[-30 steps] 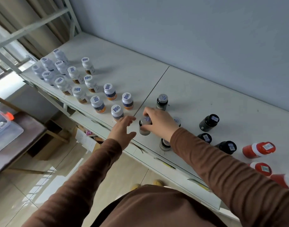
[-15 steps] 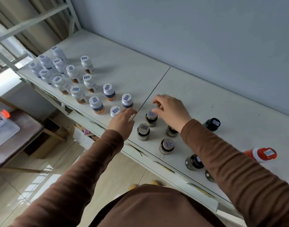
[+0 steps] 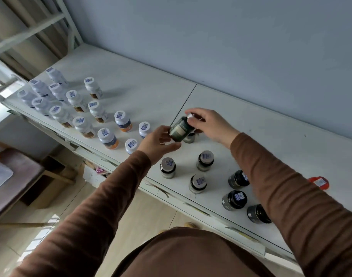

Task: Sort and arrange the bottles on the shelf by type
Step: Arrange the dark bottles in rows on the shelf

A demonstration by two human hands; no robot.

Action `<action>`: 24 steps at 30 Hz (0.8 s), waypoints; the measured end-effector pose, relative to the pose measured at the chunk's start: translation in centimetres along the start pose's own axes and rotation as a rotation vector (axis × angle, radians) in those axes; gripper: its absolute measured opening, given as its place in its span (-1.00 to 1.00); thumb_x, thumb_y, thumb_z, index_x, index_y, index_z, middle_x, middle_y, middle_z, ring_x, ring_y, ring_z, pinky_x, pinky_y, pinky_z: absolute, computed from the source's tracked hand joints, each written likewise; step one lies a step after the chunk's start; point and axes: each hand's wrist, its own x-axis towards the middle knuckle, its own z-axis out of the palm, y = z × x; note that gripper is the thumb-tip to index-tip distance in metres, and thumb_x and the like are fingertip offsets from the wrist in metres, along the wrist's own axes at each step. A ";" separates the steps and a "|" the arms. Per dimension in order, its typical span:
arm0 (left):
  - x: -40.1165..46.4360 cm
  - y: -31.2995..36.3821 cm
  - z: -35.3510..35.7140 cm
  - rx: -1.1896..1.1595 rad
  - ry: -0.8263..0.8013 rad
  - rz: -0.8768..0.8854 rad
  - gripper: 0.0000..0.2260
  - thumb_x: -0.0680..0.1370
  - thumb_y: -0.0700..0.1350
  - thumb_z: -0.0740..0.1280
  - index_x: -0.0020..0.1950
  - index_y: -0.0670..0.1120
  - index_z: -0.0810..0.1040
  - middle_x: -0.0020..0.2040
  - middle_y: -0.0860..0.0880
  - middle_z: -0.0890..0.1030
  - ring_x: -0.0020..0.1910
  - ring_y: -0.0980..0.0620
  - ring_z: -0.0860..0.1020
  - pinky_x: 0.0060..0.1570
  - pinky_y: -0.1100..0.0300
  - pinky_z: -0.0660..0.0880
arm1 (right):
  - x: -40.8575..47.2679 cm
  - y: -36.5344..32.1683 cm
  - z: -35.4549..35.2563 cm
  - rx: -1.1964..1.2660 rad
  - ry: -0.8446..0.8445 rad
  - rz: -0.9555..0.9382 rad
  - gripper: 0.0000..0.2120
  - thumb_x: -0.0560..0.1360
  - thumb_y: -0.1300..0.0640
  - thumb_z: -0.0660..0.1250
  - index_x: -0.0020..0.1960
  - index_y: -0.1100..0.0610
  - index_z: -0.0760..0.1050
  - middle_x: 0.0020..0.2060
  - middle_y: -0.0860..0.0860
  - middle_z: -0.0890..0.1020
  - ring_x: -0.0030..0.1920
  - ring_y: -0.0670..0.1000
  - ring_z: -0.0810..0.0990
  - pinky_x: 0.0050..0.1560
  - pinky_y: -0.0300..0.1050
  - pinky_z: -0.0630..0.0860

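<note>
— While the right hand (image 3: 209,124) pinches the dark bottle (image 3: 180,129) by its cap, tilted above the shelf (image 3: 271,140), where's the left?
— Left hand (image 3: 157,141) cups its base, fingers curled underneath.

Dark bottle (image 3: 180,130) tilted between both hands

White shelf (image 3: 251,120), seam across its top. White bottles (image 3: 77,100) clustered at left; dark jars (image 3: 205,159) standing right of seam; red bottle (image 3: 319,181) lying at far right
</note>
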 end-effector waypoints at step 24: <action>-3.0 4.6 2.6 -0.057 0.390 0.320 -0.49 0.32 -0.18 0.57 0.08 -0.02 0.33 -0.04 0.04 0.46 -0.05 0.02 0.47 -0.03 0.20 0.45 | -2.2 -2.3 -2.3 0.559 -0.150 -0.163 -0.62 0.65 0.28 0.17 0.45 0.12 0.40 0.35 0.07 0.52 0.38 0.05 0.47 0.42 -0.02 0.40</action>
